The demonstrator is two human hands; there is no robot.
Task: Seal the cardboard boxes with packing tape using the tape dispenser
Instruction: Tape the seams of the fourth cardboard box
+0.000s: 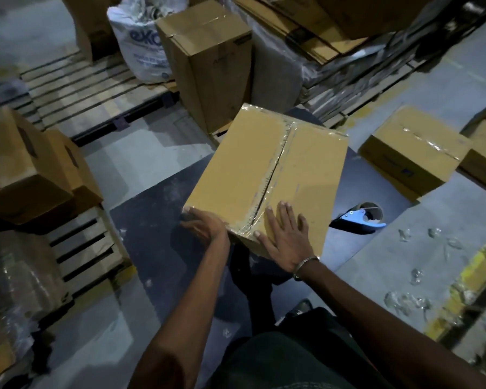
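A brown cardboard box (253,164) stands in front of me on a dark mat, with clear tape running along its centre seam. My right hand (285,237) lies flat on the near end of the box top, fingers straight beside the seam. At the near left corner my left hand (205,224) holds the box's side and edge, fingers bent over it. The blue tape dispenser (359,219) with its tape roll lies on the floor to the right of the box, apart from both hands.
A taped box (413,153) lies on the floor at the right. A tall box (208,60) and a white sack (143,40) stand behind. Boxes (26,169) sit on a wooden pallet at the left. Crumpled tape scraps (415,273) litter the floor at the right.
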